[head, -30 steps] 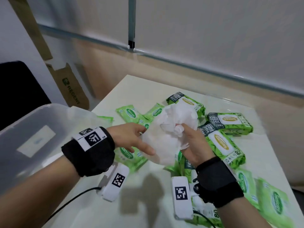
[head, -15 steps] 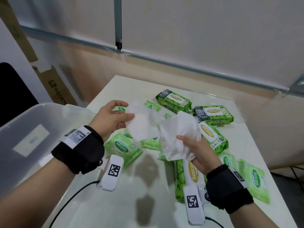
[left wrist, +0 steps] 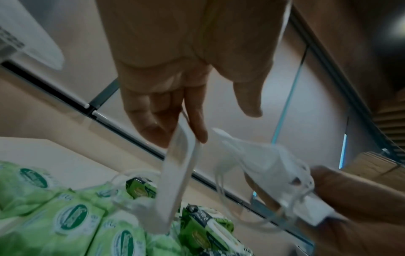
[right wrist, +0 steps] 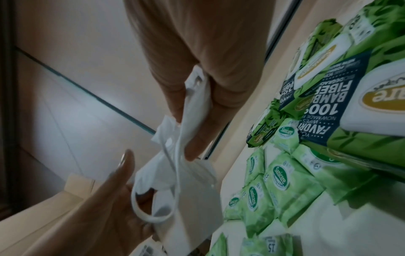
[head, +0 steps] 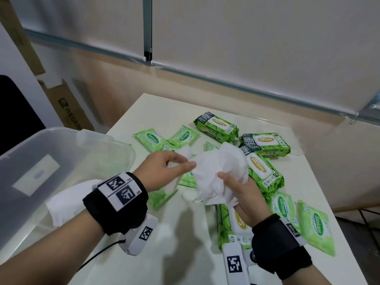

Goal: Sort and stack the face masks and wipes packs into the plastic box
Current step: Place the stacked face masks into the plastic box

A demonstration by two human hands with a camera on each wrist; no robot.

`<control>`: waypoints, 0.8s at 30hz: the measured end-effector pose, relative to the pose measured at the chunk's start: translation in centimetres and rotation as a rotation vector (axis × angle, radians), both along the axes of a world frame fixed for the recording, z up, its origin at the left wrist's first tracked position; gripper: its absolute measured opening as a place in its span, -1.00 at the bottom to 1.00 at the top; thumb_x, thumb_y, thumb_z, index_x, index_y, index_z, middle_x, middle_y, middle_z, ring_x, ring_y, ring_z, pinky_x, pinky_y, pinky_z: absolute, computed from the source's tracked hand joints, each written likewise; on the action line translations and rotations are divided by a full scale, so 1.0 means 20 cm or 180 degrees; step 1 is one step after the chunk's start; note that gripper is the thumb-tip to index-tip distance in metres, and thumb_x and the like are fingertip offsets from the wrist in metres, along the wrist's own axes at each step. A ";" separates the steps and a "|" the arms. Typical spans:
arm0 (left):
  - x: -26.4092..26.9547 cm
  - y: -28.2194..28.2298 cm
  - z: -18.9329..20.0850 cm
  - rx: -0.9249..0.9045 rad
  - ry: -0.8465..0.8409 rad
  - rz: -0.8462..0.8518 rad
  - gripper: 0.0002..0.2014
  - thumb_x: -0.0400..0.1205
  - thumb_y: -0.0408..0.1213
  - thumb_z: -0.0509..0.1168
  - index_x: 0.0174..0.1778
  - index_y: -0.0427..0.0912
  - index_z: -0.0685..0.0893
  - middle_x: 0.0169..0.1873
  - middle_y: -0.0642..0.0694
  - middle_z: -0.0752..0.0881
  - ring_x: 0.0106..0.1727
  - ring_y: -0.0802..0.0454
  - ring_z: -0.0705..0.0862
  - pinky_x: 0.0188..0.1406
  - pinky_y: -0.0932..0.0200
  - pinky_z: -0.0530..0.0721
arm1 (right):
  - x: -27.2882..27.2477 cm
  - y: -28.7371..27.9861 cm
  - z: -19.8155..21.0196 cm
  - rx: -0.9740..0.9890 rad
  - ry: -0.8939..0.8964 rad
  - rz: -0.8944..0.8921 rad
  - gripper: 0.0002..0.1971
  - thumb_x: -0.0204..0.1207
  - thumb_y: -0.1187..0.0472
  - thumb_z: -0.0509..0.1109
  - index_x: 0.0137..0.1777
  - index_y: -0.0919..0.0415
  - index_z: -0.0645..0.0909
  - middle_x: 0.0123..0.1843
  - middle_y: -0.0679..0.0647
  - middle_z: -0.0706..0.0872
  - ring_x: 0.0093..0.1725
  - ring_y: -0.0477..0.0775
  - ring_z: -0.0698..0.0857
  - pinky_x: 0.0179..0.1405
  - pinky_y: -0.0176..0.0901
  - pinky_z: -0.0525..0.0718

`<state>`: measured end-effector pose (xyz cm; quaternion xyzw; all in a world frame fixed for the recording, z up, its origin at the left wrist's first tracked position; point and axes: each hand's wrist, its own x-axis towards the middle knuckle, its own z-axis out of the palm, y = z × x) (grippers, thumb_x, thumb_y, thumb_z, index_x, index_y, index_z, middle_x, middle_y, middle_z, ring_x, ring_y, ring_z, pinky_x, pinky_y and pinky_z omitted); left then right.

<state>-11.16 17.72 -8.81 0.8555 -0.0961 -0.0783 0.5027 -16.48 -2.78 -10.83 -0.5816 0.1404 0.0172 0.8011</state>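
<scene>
Over the white table point(head: 144, 254) my right hand point(head: 228, 182) grips a crumpled bunch of white face masks point(head: 222, 161). My left hand point(head: 188, 163) is right beside the bunch and pinches one white mask point(left wrist: 175, 181) in its fingers. In the right wrist view that single mask point(right wrist: 192, 187) hangs by its loop against my left hand point(right wrist: 105, 199), below the bunch point(right wrist: 195, 107). The clear plastic box point(head: 98, 140) stands at the left with one white mask point(head: 67, 202) lying inside. Green wipes packs, small point(head: 149, 138) and large point(head: 265, 141), lie scattered on the table.
More wipes packs lie under and to the right of my hands, reaching the table's right edge point(head: 316, 229). Cardboard boxes point(head: 70, 108) lean on the wall behind the plastic box. A wall with blinds runs along the table's far side.
My left hand drew one mask off the bunch and out to the left, then came back beside the bunch. My right hand kept its grip on the bunch.
</scene>
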 end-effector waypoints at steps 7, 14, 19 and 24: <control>0.04 0.01 -0.06 -0.0650 -0.0074 0.0346 -0.66 0.39 -0.22 0.57 -0.55 -0.03 0.53 -0.71 0.20 0.42 -0.60 0.24 0.32 -0.49 0.34 0.29 | -0.01 0.01 -0.02 0.0360 -0.0022 -0.0065 -0.53 0.35 0.29 0.43 0.30 0.35 0.60 0.13 0.23 0.80 0.07 0.12 0.80 0.00 -0.07 0.79; 0.06 0.01 -0.09 -0.1197 -0.0097 0.0478 -0.67 0.33 -0.26 0.58 -0.52 -0.13 0.51 -0.71 0.16 0.35 -0.62 0.22 0.27 -0.58 0.42 0.29 | -0.01 -0.10 -0.06 0.0271 0.0380 -0.0714 -0.81 0.54 0.37 0.28 0.10 0.36 0.63 -0.01 0.26 0.71 -0.07 0.17 0.71 -0.07 -0.05 0.67; 0.06 0.01 -0.10 -0.1207 -0.0143 0.0467 -0.76 0.24 -0.12 0.46 -0.53 -0.11 0.52 -0.69 0.16 0.37 -0.60 0.22 0.29 -0.55 0.42 0.30 | -0.04 -0.08 -0.03 0.0395 0.0546 -0.0732 -0.77 0.64 0.27 0.17 -0.28 0.11 0.36 -0.35 0.07 0.33 -0.40 -0.02 0.35 -0.40 -0.22 0.51; 0.03 0.01 -0.09 -0.1149 -0.0169 0.0193 -0.76 0.25 -0.12 0.45 -0.51 -0.13 0.53 -0.69 0.17 0.40 -0.61 0.24 0.30 -0.56 0.44 0.29 | 0.00 0.00 0.04 -0.0178 0.0359 -0.0098 -0.91 0.53 0.22 0.41 -0.04 0.22 0.66 -0.49 -0.10 0.68 -0.58 -0.18 0.60 -0.64 -0.36 0.50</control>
